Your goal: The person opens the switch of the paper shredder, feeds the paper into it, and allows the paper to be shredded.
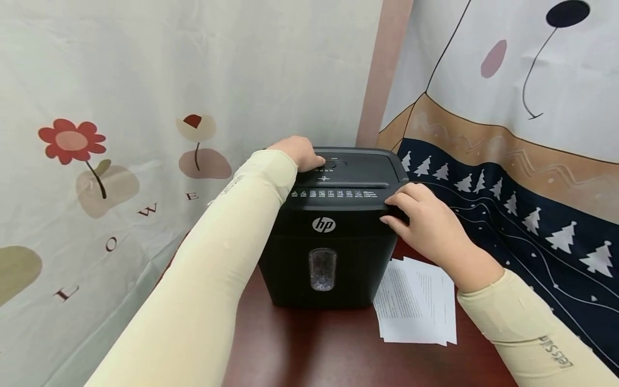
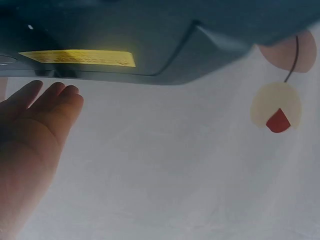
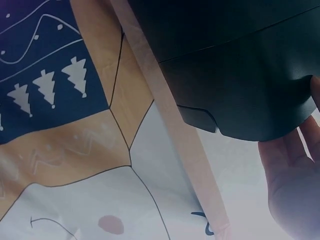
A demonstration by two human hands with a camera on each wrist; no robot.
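A: In the head view, your black plastic shredder with the round "hp" badge stands upright on the glossy reddish-brown surface. How are your hands?

B: Apart. Your left hand reaches over the far left part of its top, one digit at the controls. Your right hand grips the right front corner, fingers above, thumb lower. Overlapping printed white paper sheets lie just beside the shredder, on your right.

A: And your left wrist view?

B: Your left fingers look straight, at the shredder's edge near a yellow rectangular label. I can't tell whether they press. A pale fabric curtain with printed flowers hangs behind.

A: Your right wrist view?

B: Your right fingers and thumb clasp the shredder's rounded corner. Navy printed fabric with pale trees hangs beyond.
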